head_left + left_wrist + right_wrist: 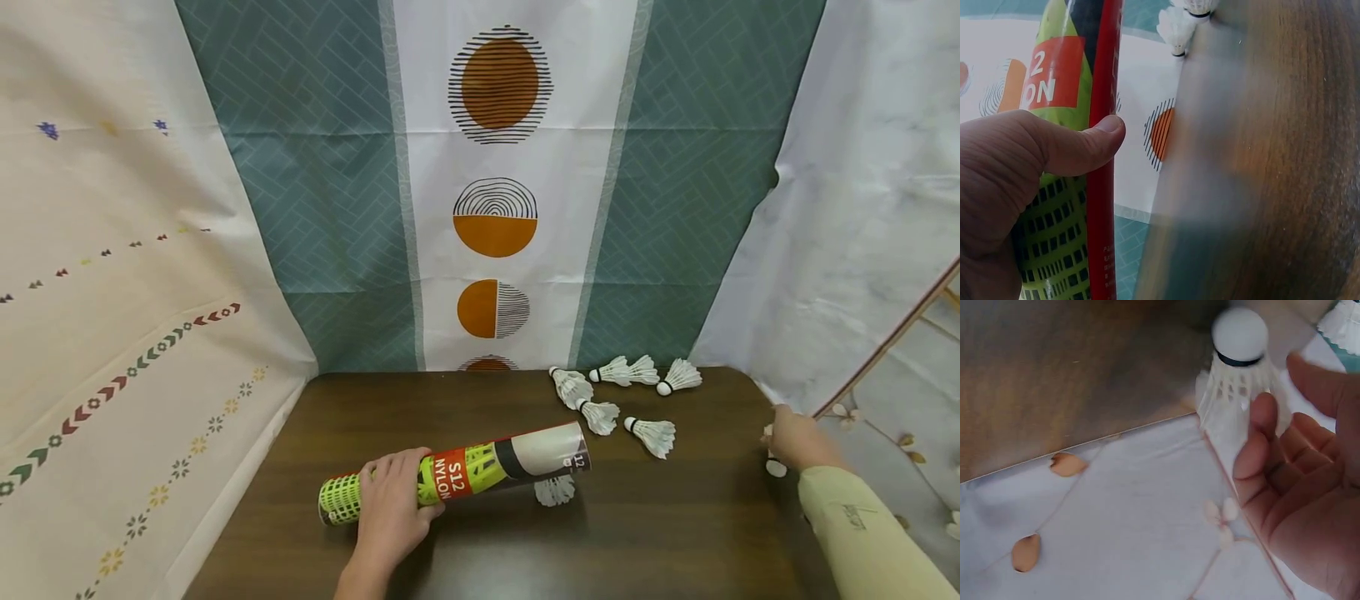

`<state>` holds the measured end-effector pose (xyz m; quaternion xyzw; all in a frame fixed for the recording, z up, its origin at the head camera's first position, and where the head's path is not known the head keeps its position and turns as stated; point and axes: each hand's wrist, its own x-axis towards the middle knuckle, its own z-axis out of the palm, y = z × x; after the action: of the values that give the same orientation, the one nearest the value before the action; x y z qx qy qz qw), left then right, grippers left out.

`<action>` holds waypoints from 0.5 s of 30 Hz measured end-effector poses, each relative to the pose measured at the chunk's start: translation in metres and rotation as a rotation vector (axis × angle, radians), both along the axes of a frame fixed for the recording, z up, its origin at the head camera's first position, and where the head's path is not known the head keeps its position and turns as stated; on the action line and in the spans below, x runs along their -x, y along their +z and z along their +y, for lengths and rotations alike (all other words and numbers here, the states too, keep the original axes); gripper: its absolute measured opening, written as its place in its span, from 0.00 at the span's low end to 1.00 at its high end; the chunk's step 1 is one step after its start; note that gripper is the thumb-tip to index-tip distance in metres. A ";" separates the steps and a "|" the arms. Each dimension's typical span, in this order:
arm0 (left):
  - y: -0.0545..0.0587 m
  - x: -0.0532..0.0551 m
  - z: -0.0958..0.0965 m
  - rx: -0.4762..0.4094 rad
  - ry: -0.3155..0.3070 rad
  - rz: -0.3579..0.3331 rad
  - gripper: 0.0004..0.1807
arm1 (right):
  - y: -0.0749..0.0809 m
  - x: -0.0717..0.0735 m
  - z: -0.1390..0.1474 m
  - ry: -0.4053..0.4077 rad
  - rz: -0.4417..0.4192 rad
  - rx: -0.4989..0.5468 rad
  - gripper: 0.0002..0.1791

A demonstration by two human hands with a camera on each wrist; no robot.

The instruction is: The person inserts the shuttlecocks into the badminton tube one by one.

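Note:
My left hand [393,500] grips a shuttlecock tube [465,472] round its lower part. The tube is yellow-green with a red label, and slants up to the right over the dark table. In the left wrist view, my thumb [1079,147] presses across the tube [1063,72]. At the table's right edge my right hand [804,439] has its fingers curled at the skirt of a white shuttlecock [776,468]. In the right wrist view, the fingertips overlap the skirt of this shuttlecock [1238,378]; its contact with the thumb is unclear.
Several loose shuttlecocks lie at the table's back right, including one nearest the middle [651,436] and another at the back edge [679,377]. One more shuttlecock [555,492] shows partly behind the tube's far end. Patterned cloths hang round the dark wooden table [600,550].

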<state>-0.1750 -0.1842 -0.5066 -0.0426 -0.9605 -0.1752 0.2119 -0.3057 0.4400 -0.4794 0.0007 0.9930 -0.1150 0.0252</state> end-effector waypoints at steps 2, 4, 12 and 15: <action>0.000 0.000 0.001 0.001 -0.002 0.000 0.49 | 0.006 -0.002 -0.001 -0.002 0.016 0.011 0.30; 0.000 0.001 0.002 0.002 -0.003 -0.002 0.49 | 0.015 -0.004 -0.004 -0.002 0.049 0.030 0.27; -0.001 0.003 0.003 -0.003 -0.005 -0.003 0.49 | 0.037 -0.023 -0.050 -0.067 0.284 0.352 0.28; -0.001 0.004 0.003 -0.005 -0.005 -0.001 0.49 | 0.041 -0.031 -0.074 -0.143 0.331 0.585 0.35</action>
<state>-0.1789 -0.1811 -0.5075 -0.0445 -0.9601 -0.1781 0.2112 -0.2751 0.3658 -0.4384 0.0444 0.9061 -0.3948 -0.1454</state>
